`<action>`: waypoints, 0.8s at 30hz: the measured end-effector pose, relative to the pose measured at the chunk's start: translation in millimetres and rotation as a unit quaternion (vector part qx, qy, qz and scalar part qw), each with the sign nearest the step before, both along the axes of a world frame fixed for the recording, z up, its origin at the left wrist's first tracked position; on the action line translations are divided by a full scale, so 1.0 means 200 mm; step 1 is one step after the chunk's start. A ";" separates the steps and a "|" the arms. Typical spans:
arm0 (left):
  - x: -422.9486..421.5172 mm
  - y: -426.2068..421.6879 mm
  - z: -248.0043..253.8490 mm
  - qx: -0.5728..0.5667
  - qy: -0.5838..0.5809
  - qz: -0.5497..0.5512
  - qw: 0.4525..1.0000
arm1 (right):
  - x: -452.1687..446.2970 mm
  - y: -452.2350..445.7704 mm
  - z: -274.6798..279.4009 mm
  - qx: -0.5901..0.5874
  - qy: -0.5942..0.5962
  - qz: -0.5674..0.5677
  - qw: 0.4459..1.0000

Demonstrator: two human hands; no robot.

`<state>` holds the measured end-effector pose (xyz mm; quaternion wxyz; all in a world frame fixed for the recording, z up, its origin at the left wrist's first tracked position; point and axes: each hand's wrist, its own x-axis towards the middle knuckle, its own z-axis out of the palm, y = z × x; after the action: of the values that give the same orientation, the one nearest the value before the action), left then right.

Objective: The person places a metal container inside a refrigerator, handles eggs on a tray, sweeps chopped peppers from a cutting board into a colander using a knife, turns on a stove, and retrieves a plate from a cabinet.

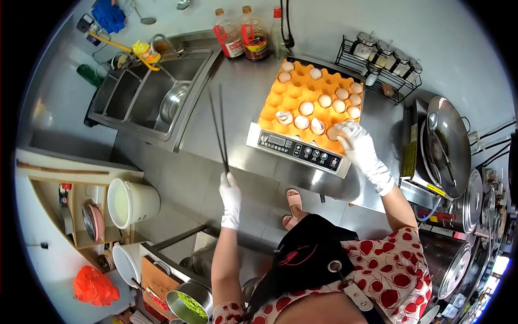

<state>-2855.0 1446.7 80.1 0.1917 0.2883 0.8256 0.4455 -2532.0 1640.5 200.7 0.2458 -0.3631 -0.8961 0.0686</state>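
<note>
My left hand [230, 197], in a white glove, is closed round the lower end of a pair of long dark chopsticks [220, 127], whose other ends point up over the steel counter. At the near right corner of an orange egg tray [275, 101], my gloved right hand [357, 144] has its fingers closed on an egg [335, 132]. Several whole eggs and a few broken shells [317, 126] sit in the tray's cups. Beneath the tray is an induction cooker [299, 150], its control panel facing me.
A double sink [156, 102] with a metal bowl is at the left. Sauce bottles [253, 35] stand at the back beside a spice jar rack [377, 59]. A wok [448, 148] with a ladle is on the right. Below left are a white bucket [132, 202] and a pot of green vegetables [189, 302].
</note>
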 end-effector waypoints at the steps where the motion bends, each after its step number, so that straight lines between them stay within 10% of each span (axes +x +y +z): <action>1: -0.07 0.09 -0.05 0.019 0.055 -0.012 0.998 | 0.05 0.04 -0.04 -0.010 0.016 -0.025 1.000; 6: -0.33 0.50 -0.39 -0.068 0.254 -0.056 0.963 | 0.06 0.15 -0.07 -0.032 0.008 -0.045 0.998; 13: -0.23 0.68 -0.26 -0.220 0.345 -0.107 0.906 | -0.16 0.22 -0.08 -0.088 -0.035 0.015 0.995; 17: -0.03 0.74 0.12 0.050 0.317 -0.145 0.936 | -0.23 0.25 -0.07 -0.141 -0.082 0.041 0.986; 24: 0.24 0.94 0.38 0.011 0.393 -0.317 0.863 | -0.24 0.25 -0.17 -0.131 -0.005 0.017 0.991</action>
<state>-2806.6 1634.5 156.7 -0.0209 0.6878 0.6916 0.2196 -2581.0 1691.3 166.7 0.1903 -0.3772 -0.8867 0.1880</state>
